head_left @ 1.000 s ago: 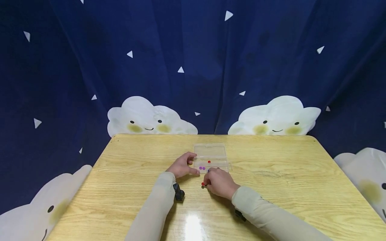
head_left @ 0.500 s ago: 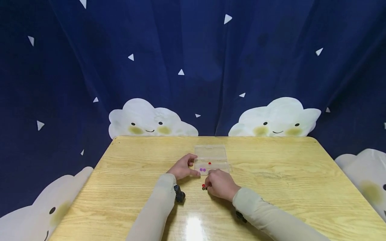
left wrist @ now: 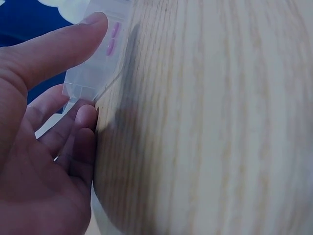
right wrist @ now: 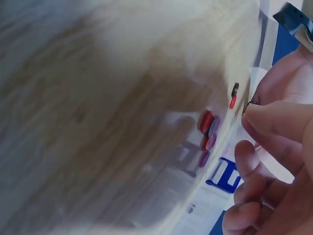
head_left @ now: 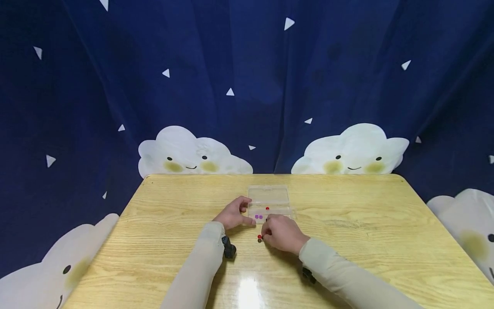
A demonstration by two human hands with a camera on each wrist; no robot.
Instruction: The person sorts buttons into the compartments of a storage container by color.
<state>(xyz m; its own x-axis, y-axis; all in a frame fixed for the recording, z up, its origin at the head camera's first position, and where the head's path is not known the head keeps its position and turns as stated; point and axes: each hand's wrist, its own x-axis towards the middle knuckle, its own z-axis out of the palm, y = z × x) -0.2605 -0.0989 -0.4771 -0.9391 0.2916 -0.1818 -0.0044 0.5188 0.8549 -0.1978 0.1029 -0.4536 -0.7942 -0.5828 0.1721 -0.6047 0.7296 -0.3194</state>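
The clear plastic box (head_left: 269, 195) lies with its lid folded back. My left hand (head_left: 233, 213) holds its left end, thumb at the front corner and fingers along the side. Two small round purple pieces (head_left: 258, 216) sit in its front left compartment, a red piece (head_left: 267, 208) in the row behind. My right hand (head_left: 283, 233), in front of the box, pinches a tiny dark piece (right wrist: 252, 103) between thumb and index finger. Just left of those fingertips, a red piece (head_left: 259, 236) and a dark one (head_left: 259, 241) lie on the table. The right hand hides the box's front right part.
The wooden table (head_left: 173, 193) reaches back to a dark blue curtain (head_left: 266, 64) with cloud shapes. A blue latch (right wrist: 224, 175) shows on the box in the right wrist view, near a cluster of red and purple pieces (right wrist: 206, 121).
Both hands stay in nearly the same place; the head view shifts slightly. The right fingertips remain beside the red and dark pieces on the table.
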